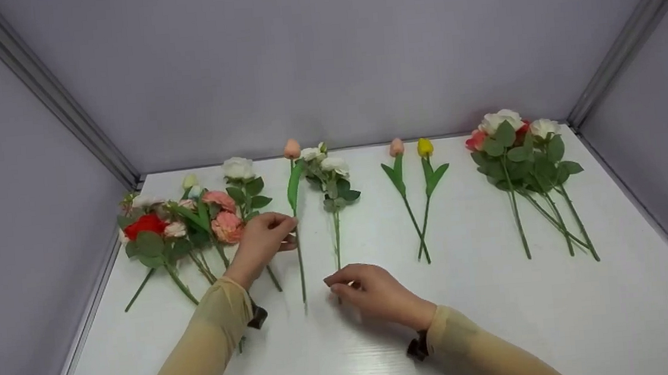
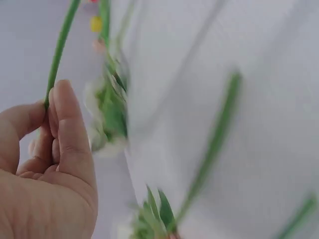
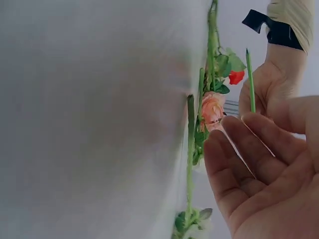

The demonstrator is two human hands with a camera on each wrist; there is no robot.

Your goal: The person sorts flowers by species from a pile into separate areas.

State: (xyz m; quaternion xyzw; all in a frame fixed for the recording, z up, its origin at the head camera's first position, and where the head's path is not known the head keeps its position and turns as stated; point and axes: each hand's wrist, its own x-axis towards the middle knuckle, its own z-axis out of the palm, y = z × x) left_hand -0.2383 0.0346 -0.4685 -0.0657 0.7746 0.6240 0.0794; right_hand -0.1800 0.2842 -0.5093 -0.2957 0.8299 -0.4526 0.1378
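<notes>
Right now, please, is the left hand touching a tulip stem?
Touching: the left wrist view shows the left hand pinching the tulip stem with no gap.

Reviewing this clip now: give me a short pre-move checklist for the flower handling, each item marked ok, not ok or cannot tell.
1. Left hand pinches the held tulip by its stem: ok.
2. Held tulip raised off the table: ok, the right wrist view shows a gap.
3. Right hand free: ok, it holds nothing.
4. White spray fully visible from the head: not ok, the right hand covers some lower stem.
5. Yellow tulip and second pink tulip uncrossed: not ok, stems cross.
6. Left bunch's stem count: cannot tell, partly hidden.
</notes>
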